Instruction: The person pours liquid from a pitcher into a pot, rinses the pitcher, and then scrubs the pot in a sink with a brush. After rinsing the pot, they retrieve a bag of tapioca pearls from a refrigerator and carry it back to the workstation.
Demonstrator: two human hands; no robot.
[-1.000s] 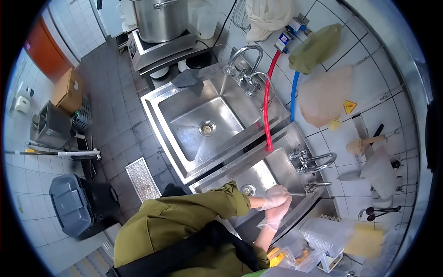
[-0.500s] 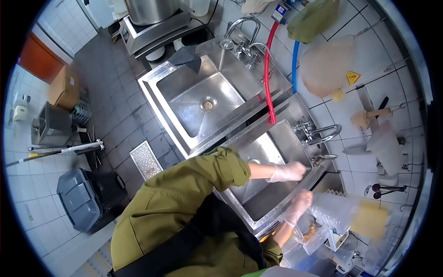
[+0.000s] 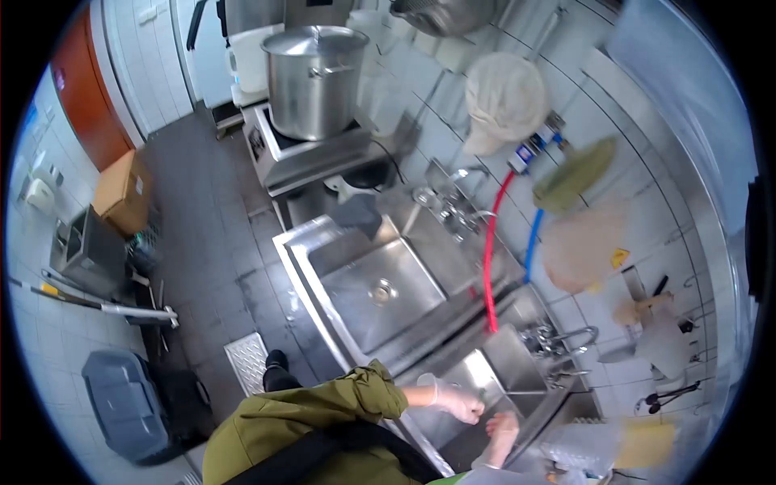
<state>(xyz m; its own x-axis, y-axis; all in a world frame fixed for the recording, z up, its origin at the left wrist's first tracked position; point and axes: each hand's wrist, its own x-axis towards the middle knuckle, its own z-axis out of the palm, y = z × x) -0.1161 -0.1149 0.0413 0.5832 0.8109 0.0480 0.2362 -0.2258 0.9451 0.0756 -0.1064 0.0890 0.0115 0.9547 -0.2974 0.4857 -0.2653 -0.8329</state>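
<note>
hovering over the rectangular stainless-steel basin (image 3: 519,365), the translucent-gloved left hand (image 3: 457,403) lies ten o'clock from the translucent-gloved right hand (image 3: 503,432), fingers curled, any grasp indeterminable, the flexible red hose (image 3: 488,267) at twelve o'clock.

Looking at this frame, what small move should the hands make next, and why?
Probably ease the right hand slightly toward the left hand, keeping both over the nearer sink. They are gloved, close together but apart, and away from the tap. Blur hides whether either holds anything, so this is tentative.
</note>
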